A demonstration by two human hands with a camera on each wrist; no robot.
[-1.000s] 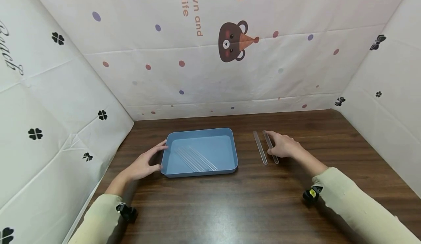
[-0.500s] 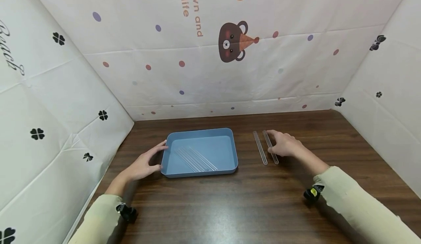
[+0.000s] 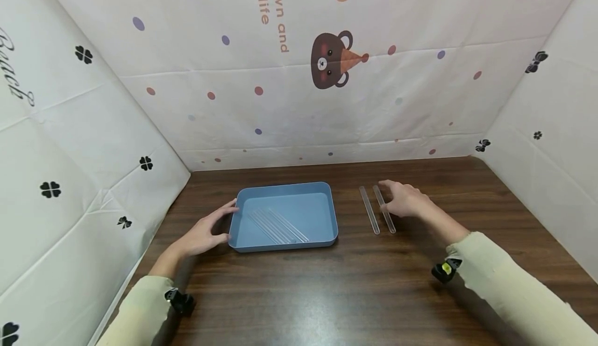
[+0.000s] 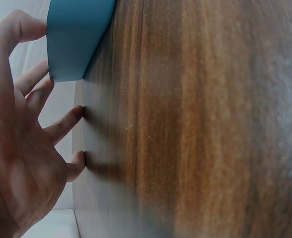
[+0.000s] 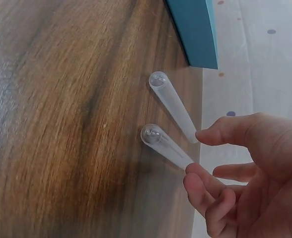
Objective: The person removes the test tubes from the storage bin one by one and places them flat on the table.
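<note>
Tray (image 3: 327, 216) sits on the table (image 3: 327, 294), just right of the left hand (image 3: 203, 232), whose thumb and fingers touch the tray's left wall. Several tubes (image 3: 277, 225) lie in the tray, slanted. Two more tubes lie side by side on the table, between the tray and the right hand (image 3: 404, 201): nearer tube (image 3: 385, 209) under the fingertips, contact unclear; farther tube (image 3: 369, 209) just left of it, toward the tray.

A: What surrounds the dark brown wood-grain table (image 3: 327, 294)?

B: White creased sheets. The back sheet with coloured dots (image 3: 299, 102) stands at 12 o'clock, bearing a brown cartoon bear (image 3: 333, 59) and orange lettering (image 3: 271, 9).

A: And the sides?

B: A black-clover-printed white sheet (image 3: 70, 169) at 9 o'clock; a bow-printed white sheet (image 3: 551, 128) at 3 o'clock.
</note>
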